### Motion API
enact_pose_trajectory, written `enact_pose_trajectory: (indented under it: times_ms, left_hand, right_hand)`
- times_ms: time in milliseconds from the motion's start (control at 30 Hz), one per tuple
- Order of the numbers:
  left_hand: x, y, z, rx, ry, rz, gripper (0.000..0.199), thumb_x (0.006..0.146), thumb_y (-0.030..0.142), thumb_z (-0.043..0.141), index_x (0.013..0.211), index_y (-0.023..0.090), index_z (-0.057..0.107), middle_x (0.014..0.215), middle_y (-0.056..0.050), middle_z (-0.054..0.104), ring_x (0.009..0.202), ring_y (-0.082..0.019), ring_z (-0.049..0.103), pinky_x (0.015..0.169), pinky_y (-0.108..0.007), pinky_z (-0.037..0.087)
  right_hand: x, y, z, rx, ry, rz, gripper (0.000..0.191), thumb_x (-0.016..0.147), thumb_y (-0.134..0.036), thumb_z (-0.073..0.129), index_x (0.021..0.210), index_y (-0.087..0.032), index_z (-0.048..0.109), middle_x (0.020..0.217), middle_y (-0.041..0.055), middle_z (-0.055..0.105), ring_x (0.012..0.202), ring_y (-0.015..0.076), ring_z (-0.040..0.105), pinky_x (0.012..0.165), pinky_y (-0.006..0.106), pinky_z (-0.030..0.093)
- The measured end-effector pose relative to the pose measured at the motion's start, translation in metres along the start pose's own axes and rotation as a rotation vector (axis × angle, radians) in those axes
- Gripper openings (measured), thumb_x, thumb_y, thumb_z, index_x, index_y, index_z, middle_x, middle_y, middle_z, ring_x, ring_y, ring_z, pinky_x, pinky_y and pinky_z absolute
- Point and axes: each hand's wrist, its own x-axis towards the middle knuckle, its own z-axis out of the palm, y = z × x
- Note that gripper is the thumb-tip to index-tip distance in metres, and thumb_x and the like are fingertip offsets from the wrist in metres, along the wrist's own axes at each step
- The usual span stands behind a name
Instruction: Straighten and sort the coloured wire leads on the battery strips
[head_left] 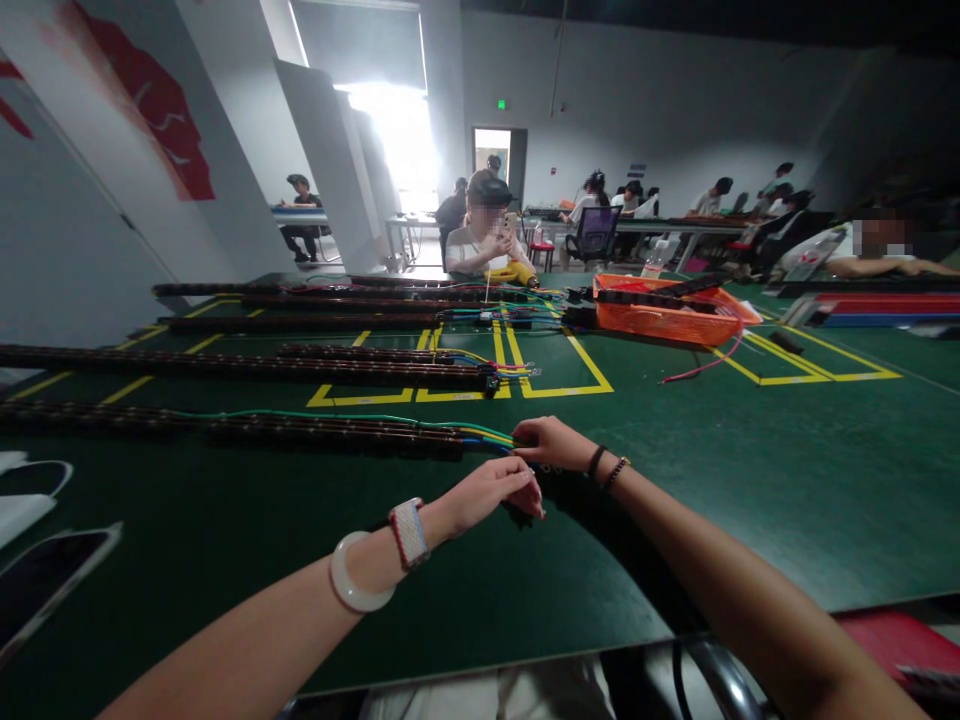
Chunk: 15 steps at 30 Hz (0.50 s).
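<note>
Near the middle of the green table (300,560), my right hand (551,443) is closed round the end of a bundle of coloured wires (480,433). The green, yellow and blue wires come out of a long dark wire harness (337,430) that runs off to the left. My left hand (499,490) is just below and to the left of my right hand, palm down, with its fingers bent and pointing right. Whether its fingertips hold anything is hidden. A few small terminals (551,468) show beneath my right hand.
More dark harnesses (360,372) lie across the table beyond my hands, over yellow tape outlines (570,391). An orange bin (660,322) stands at the back right. A phone (52,580) lies at the left. A person (480,245) sits across the table.
</note>
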Motion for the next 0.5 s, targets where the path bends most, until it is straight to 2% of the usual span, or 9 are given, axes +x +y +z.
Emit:
enact_pose_trajectory:
  times_ms: [100, 200, 267, 367, 500]
  left_hand:
    - [0.000, -0.001, -0.001, -0.009, 0.005, 0.000, 0.032, 0.083, 0.044, 0.055, 0.080, 0.012, 0.057, 0.077, -0.008, 0.066, 0.077, -0.019, 0.065, 0.079, -0.034, 0.048]
    - [0.002, -0.003, -0.003, -0.066, 0.051, 0.000, 0.030, 0.086, 0.041, 0.052, 0.087, 0.012, 0.057, 0.081, -0.010, 0.068, 0.081, -0.019, 0.065, 0.082, -0.035, 0.047]
    - [0.004, -0.005, -0.005, -0.161, 0.092, 0.002, 0.025, 0.087, 0.036, 0.052, 0.092, 0.012, 0.056, 0.089, -0.012, 0.068, 0.086, -0.019, 0.064, 0.087, -0.036, 0.045]
    - [0.009, -0.010, -0.010, -0.380, 0.090, -0.007, 0.019, 0.089, 0.027, 0.049, 0.097, 0.011, 0.056, 0.099, -0.013, 0.066, 0.094, -0.019, 0.062, 0.095, -0.038, 0.042]
    - [0.012, -0.013, -0.014, -0.592, 0.091, -0.043, 0.026, 0.092, 0.029, 0.045, 0.104, 0.010, 0.056, 0.104, -0.015, 0.065, 0.096, -0.019, 0.062, 0.098, -0.038, 0.040]
  right_hand:
    - [0.000, -0.004, -0.001, -0.163, 0.070, -0.033, 0.015, 0.079, -0.032, 0.064, 0.078, -0.018, 0.069, 0.073, 0.0012, 0.067, 0.067, 0.0131, 0.057, 0.068, 0.024, 0.037]
    - [-0.001, -0.011, -0.001, -0.233, 0.120, -0.018, 0.014, 0.080, -0.032, 0.063, 0.078, -0.020, 0.069, 0.074, 0.0022, 0.068, 0.068, 0.0145, 0.057, 0.065, 0.024, 0.035]
    - [-0.004, -0.016, -0.002, -0.278, 0.144, -0.001, 0.015, 0.083, -0.031, 0.059, 0.080, -0.020, 0.069, 0.074, 0.0031, 0.068, 0.067, 0.0150, 0.057, 0.064, 0.025, 0.034]
    - [-0.008, -0.024, -0.004, -0.412, 0.190, -0.040, 0.014, 0.085, -0.030, 0.058, 0.082, -0.020, 0.069, 0.074, 0.0046, 0.067, 0.073, 0.0174, 0.058, 0.074, 0.029, 0.033]
    - [-0.013, -0.034, -0.007, -0.583, 0.187, -0.145, 0.015, 0.089, -0.026, 0.054, 0.094, -0.021, 0.067, 0.077, 0.0059, 0.067, 0.077, 0.0186, 0.055, 0.079, 0.033, 0.031]
